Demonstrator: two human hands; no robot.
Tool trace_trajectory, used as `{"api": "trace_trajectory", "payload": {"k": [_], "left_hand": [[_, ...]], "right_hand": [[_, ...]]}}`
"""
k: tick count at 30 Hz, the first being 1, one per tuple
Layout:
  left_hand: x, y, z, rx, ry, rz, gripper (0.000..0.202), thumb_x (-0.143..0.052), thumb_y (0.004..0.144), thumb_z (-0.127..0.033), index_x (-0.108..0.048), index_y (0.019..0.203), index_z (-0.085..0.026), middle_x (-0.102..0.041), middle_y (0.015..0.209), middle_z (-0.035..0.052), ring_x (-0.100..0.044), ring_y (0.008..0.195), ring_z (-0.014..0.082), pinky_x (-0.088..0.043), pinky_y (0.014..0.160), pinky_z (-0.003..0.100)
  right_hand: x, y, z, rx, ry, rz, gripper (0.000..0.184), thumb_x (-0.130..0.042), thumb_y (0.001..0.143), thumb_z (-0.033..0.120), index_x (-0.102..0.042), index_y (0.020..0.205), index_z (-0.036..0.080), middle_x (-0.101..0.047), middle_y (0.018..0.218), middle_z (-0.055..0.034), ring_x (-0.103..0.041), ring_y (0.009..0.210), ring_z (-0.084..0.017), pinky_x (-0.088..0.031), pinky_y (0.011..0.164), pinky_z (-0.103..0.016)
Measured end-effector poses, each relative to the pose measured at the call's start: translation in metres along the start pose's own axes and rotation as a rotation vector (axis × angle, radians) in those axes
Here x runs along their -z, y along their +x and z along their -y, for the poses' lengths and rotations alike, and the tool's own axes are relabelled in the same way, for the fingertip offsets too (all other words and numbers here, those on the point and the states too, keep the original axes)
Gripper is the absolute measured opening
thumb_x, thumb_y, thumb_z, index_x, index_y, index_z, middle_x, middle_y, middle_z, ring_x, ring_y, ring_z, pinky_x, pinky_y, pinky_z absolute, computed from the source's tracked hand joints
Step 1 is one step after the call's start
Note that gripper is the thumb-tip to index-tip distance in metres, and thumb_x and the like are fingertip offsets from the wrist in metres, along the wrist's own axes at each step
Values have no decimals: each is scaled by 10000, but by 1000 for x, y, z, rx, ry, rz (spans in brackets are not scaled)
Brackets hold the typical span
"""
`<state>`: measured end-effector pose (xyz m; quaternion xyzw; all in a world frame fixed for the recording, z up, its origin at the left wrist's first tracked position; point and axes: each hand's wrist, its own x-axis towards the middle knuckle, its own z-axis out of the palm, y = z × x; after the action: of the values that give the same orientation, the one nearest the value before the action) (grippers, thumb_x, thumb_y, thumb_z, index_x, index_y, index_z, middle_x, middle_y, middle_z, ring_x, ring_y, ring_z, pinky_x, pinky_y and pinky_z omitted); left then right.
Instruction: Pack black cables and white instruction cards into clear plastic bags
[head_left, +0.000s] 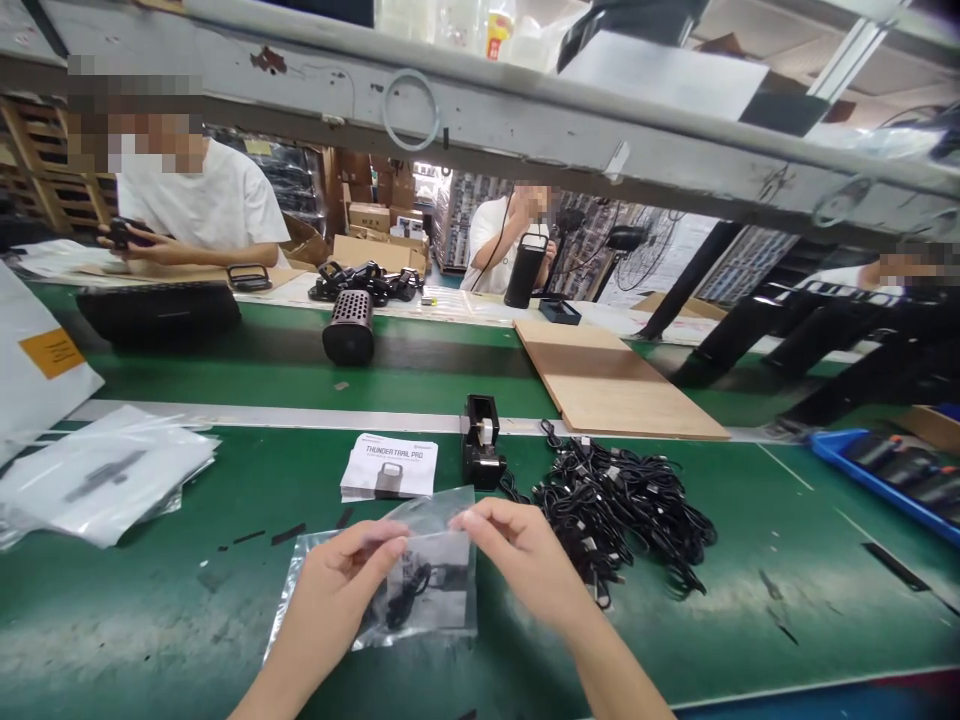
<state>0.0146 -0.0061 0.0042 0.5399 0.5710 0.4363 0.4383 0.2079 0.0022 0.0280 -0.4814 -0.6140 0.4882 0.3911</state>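
Note:
Both my hands hold a clear plastic bag [442, 580] just above the green work surface [750, 590]. A coiled black cable [409, 592] lies inside the bag. My left hand [341, 585] pinches the bag's upper edge on the left, fingers closed. My right hand [525, 555] pinches the same edge on the right. A stack of white booklets [390, 468] lies just beyond the bag. A black tape dispenser [480, 445] stands beside the booklets. A heap of black cables [622, 510] lies to the right of my right hand.
Clear plastic bags [105, 480] are piled at the left. A blue tray [892, 475] with dark parts sits at the right edge. A wooden board [615, 385] and a black speaker [349, 326] lie on the far belt. Other people work across the belt.

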Motion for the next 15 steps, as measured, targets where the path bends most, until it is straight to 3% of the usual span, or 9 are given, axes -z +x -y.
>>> {"api": "trace_trajectory", "payload": {"k": [3,6,8,10,13,15], "left_hand": [[-3,1,-3,28,7,-34,279,-624,678,-452,-706,737,-192,-708,800,50,-625,691,203,-513,596,255],[-7,-1,-6,-2,17,-54,273,-621,679,-449,-709,737,-197,-705,797,44,-621,709,208,-506,604,263],[-11,-2,-8,-13,-10,-64,254,-625,680,-433,-713,730,-200,-698,753,33,-610,678,194,-498,596,257],[-13,-2,-9,-6,-55,-64,249,-629,677,-426,-717,724,-198,-692,736,27,-601,657,181,-493,598,252],[-13,-2,-9,2,-80,-61,246,-627,682,-429,-717,738,-207,-685,730,11,-588,641,161,-486,601,234],[-11,0,-8,-4,-53,-68,244,-614,697,-428,-712,762,-214,-677,722,4,-584,643,156,-480,595,225]], "right_hand": [[5,2,4,22,118,-18,216,-530,815,334,-635,895,163,-665,830,-43,-592,780,-149,-458,720,-265],[7,3,8,67,29,-29,184,-602,766,310,-649,886,178,-662,845,-38,-592,792,-156,-458,734,-276],[8,5,10,115,31,-73,218,-545,810,341,-668,770,166,-665,788,-41,-596,764,-154,-458,729,-279],[10,7,11,148,150,-115,307,-459,855,397,-662,845,168,-672,792,-51,-606,762,-155,-466,730,-291],[16,8,9,153,165,-41,335,-572,777,413,-613,1029,196,-664,933,-60,-601,838,-169,-463,762,-306],[17,7,5,114,26,7,242,-634,733,348,-659,916,191,-665,886,-42,-590,819,-166,-454,747,-288]]}}
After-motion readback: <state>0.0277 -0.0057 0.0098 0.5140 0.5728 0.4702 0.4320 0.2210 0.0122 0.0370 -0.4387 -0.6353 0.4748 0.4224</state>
